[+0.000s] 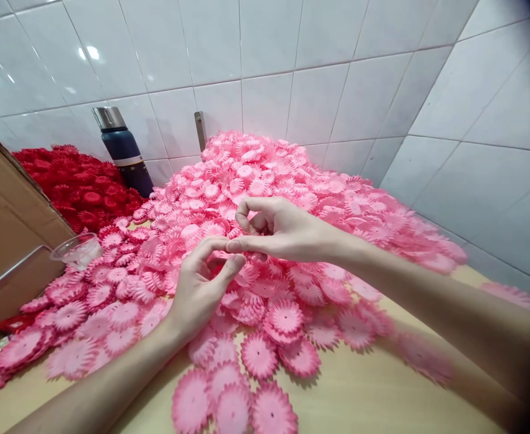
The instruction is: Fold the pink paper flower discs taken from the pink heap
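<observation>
Over a large heap of pink scalloped flower discs [255, 169], my two hands meet at the fingertips. My left hand [201, 283] is closed in a pinch, its thumb and forefinger close to the right thumb tip. My right hand [280, 229] has its thumb pressed towards the left fingertips and its forefinger curled. Whatever lies between the fingers is too small or hidden to make out. Below them, several loose pink discs [258, 354] with a small dark centre hole lie on the light wooden table [364, 398].
At the back left, a dark blue bottle [126, 150] with a steel cap stands beside a pile of red discs [84, 187]. A clear plastic cup [78, 250] sits near a cardboard box [11, 223] on the left. White tiled walls [319, 36] close off the back and right.
</observation>
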`<state>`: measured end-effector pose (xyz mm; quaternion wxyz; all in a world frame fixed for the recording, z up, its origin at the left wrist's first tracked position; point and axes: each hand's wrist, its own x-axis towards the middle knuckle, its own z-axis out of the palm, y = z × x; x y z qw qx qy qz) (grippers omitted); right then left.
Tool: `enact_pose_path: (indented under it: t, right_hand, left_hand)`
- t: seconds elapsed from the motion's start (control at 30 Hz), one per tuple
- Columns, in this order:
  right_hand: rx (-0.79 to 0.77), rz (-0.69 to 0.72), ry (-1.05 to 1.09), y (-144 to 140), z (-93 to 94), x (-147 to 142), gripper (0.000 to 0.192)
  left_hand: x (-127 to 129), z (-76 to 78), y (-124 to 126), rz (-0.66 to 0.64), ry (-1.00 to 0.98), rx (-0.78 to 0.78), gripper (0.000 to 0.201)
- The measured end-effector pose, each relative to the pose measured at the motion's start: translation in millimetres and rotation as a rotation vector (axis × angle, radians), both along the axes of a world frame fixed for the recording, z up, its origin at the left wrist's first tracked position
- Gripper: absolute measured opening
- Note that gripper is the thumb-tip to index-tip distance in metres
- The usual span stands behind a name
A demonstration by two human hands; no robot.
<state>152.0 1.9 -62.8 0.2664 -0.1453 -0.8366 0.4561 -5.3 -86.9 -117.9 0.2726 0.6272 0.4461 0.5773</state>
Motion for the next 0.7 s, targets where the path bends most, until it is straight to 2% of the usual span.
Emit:
enact_pose_path:
  t: [0.23,0.47,0.57,0.7]
  right_hand:
    - [-0.112,0.104,-0.054,4,-3.5,0,0.037]
    - [-0.179,0.099,-0.022,15,-4.2,5,0.034]
    - [-0.216,0.012,0.035,32,-8.1,14,0.033]
    - [-0.264,-0.27,0.193,59,-8.9,35,0.03]
  left_hand:
    - [0,2.2,0,-0.065,0.059,0.045,0.006]
    - [3,5.4,-4,-0.052,0.019,-0.001,0.008]
    - [1,4.4,-5,-0.009,-0.022,-0.009,0.008]
    - [-1,2.9,-3,0.064,-0.139,-0.022,0.009]
